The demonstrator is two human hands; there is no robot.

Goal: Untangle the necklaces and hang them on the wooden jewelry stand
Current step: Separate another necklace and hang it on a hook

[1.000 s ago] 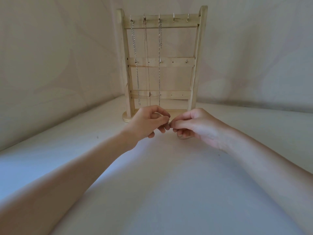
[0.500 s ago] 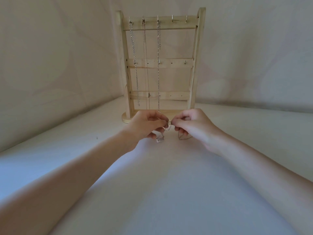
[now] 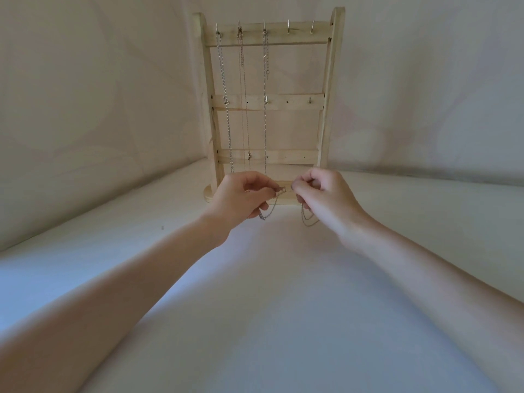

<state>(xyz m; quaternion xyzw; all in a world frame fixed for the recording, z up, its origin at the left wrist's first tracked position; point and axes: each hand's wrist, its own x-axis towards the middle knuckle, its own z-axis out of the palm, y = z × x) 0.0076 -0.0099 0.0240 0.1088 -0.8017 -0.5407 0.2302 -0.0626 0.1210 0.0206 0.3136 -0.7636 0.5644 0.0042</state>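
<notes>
A thin silver necklace (image 3: 272, 209) was held just in front of the base of the wooden jewelry stand (image 3: 326, 109), stretched between the left hand (image 3: 243, 198) and the right hand (image 3: 326, 198), each pinching the chain with curled fingers while slack loops hung below both hands. Three chains (image 3: 265, 109) hung from the three leftmost hooks of the stand's top rail, and two hooks (image 3: 300, 25) to their right were bare. Judged from this, three necklaces were placed and at least the held one remained, above the pale counter (image 3: 283, 307).
</notes>
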